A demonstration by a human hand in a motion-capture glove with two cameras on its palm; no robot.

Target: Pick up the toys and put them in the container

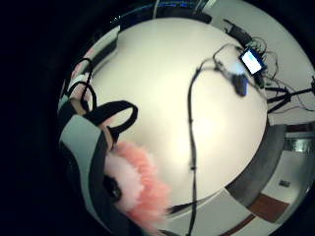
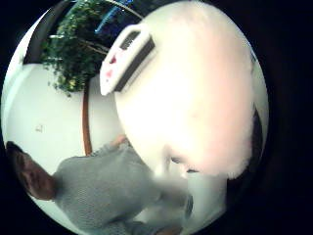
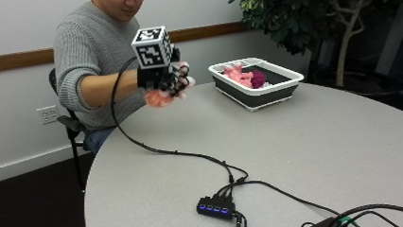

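One pink toy in the right hands, two in one container

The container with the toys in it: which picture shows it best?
The outside view: the container sits whole on the table with pink and dark red toys inside. The thumb side palm view shows it only at an angle, contents unclear. The little finger side view misses it.

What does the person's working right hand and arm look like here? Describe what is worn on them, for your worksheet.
The right hand wears a black glove of straps and loops with white plastic parts, leaving the fingertips bare. The arm wears a grey knitted sweater with the sleeve pushed up above the forearm.
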